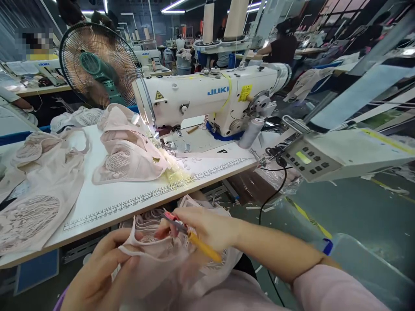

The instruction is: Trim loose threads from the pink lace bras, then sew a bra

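Over my lap, my left hand [106, 263] is closed, pinching the edge of a pale pink bra [152, 268] between thumb and fingers. My right hand [204, 224] is curled around what look like thread snips [202, 246], with a yellow handle end, a grey metal part and a red part. Its fingertips are close to the bra's edge; whether they also grip the fabric I cannot tell. More pink fabric with lace lies bunched under both hands. Motion blurs part of the bra.
A white sewing machine [194, 93] stands on the table [106, 198], whose front edge has a printed ruler. Pink lace bras [126, 160] lie by its needle and at the left. A fan [97, 65] is behind, a control box [311, 160] at right. Other people sit further back.
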The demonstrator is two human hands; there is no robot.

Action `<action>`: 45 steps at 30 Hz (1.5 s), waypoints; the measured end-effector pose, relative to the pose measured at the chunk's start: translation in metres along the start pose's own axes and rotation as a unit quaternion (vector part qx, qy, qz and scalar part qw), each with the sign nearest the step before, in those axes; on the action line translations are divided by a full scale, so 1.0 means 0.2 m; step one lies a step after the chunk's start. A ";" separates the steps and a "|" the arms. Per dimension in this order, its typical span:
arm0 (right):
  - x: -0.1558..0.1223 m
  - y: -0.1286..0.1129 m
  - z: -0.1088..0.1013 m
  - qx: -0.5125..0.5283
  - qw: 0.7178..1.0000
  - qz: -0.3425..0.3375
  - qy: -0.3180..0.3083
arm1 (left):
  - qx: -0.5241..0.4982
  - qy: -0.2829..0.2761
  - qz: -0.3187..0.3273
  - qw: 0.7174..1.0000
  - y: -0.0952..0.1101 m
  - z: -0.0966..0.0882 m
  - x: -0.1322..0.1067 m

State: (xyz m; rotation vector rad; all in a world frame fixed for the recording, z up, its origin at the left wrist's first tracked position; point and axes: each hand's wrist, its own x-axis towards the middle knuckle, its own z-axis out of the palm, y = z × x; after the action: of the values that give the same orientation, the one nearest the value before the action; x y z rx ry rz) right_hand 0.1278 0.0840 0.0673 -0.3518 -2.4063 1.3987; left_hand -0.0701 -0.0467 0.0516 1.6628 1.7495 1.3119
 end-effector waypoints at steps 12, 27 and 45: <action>-0.16 0.04 0.14 -0.002 0.979 0.105 0.176 | 0.026 0.012 0.021 0.999 0.06 0.11 0.02; -0.13 0.10 0.14 0.036 0.971 0.153 0.179 | -0.011 0.099 -0.033 0.994 -0.04 0.15 0.07; -0.20 0.14 0.16 -0.121 0.983 0.016 0.135 | -0.254 -0.054 -0.209 0.943 -0.04 0.12 0.05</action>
State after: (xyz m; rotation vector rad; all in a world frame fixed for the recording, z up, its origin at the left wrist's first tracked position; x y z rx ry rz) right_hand 0.1527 0.0570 0.0218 -0.6029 -2.3523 0.9961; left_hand -0.0568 -0.0286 0.0363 0.9931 1.4307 1.2943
